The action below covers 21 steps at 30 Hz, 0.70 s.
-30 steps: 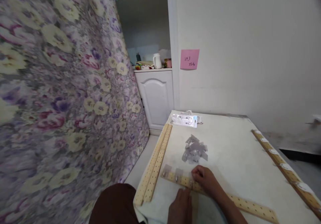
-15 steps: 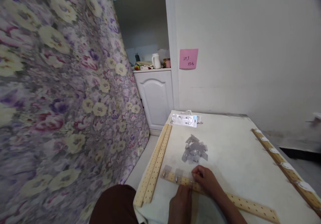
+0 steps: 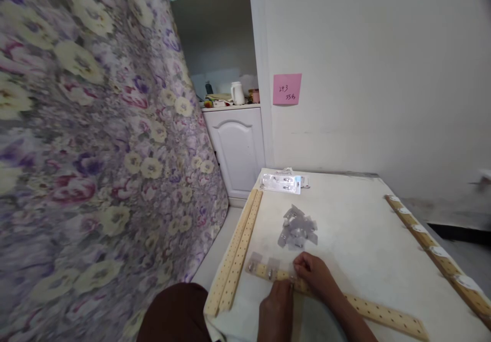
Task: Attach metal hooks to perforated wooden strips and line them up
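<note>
A pale wooden strip (image 3: 383, 315) with rows of holes lies slantwise across the near part of the table. Two small clear plastic cards bearing silvery pieces, one a shiny card (image 3: 270, 269) and the other an end card (image 3: 252, 264), sit on its left part. My left hand (image 3: 275, 306) is closed at the strip's near edge, its fingertips hiding what they pinch. Across the strip, my right hand (image 3: 314, 275) has its thumb and forefinger pinched at the edge of another clear card, blurry between both hands. Beyond them is a pile of similar small cards (image 3: 298, 228).
Two more perforated wooden strips (image 3: 236, 252) lie along the table's left edge. Another wooden strip (image 3: 433, 247) with white round pieces runs along the right edge. Clear packaging (image 3: 282, 182) lies at the back, near the wall. A floral curtain (image 3: 115, 153) hangs at left.
My left hand has shifted very slightly up along the strip. The right hand stays in place, and the view has tilted a little.
</note>
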Available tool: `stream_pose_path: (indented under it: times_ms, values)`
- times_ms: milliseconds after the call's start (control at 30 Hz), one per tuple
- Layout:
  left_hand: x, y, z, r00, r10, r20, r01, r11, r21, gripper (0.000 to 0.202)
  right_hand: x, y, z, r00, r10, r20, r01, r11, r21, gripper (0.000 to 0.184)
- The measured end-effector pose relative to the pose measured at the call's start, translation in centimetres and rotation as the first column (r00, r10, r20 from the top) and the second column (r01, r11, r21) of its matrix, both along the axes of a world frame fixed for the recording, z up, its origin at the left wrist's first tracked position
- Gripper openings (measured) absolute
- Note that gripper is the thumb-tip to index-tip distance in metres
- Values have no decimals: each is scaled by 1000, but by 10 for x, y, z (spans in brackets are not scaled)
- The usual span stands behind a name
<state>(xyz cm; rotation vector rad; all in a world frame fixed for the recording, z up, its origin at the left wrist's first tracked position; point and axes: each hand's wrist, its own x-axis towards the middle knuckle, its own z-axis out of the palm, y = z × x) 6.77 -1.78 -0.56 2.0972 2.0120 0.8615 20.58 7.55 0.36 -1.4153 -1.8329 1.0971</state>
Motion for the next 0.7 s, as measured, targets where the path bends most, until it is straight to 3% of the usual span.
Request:
stream_pose_path:
  times_ms: [500,700]
  values:
    - [-2,3,-9,1000,-3,-29,3,1000,20,25,-1,-3,0,1000,11,4,-11,1000,1,12]
    - [-3,2,-1,1000,-24,20,24,999,32,24,-1,-5,3,999,-1,33,2,1000,-15,15]
